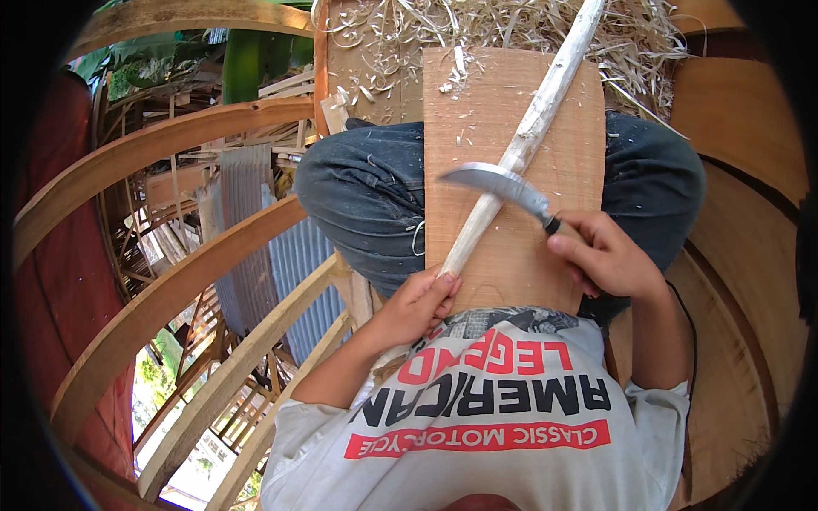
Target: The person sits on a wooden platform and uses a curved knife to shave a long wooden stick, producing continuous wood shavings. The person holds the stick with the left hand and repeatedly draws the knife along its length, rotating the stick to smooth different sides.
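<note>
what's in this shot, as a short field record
left hand: grips the near end of the stick
right hand: holds the knife by its handle
knife: curved blade lies across the stick
stick: pale, peeled, slants over the board
board: flat on the person's lap
shavings: piled past the board's far end

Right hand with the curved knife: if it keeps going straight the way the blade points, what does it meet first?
The right hand aims the curved knife leftward; the blade already lies across the pale stick, so that comes first. Depth unclear.
</note>
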Tool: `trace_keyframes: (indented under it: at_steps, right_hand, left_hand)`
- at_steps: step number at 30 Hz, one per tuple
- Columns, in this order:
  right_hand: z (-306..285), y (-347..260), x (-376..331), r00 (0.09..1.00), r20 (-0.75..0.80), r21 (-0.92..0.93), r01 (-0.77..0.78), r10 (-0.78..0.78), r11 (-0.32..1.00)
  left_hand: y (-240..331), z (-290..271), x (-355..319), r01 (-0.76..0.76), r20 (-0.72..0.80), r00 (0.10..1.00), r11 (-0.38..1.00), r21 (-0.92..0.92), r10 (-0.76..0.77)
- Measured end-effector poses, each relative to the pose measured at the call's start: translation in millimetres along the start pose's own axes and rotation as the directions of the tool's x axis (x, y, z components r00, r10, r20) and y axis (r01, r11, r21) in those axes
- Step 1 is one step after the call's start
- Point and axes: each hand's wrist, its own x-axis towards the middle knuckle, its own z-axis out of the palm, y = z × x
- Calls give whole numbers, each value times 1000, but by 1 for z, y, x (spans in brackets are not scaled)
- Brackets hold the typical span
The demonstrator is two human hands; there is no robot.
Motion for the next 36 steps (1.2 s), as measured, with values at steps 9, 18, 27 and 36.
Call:
trace_keyframes:
  at_steps: [9, 18, 27, 36]
  right_hand:
    - [-1, 17, 3, 957, -269, 180, 160, -108, 971]
    - [11, 14, 6, 927, -362, 170, 171, -100, 971]
    - [-4, 19, 9, 987, -142, 480, 131, -70, 868]
    - [14, 21, 17, 800, -506, -154, 283, -322, 947]
  left_hand:
    - [2, -6, 2, 93, 19, 996, 994, -59, -92]
    - [3, -11, 3, 69, 94, 994, 992, -109, -58]
    - [1, -13, 5, 55, 128, 991, 992, -113, -40]
    - [0, -12, 5, 55, 105, 994, 991, -119, -42]
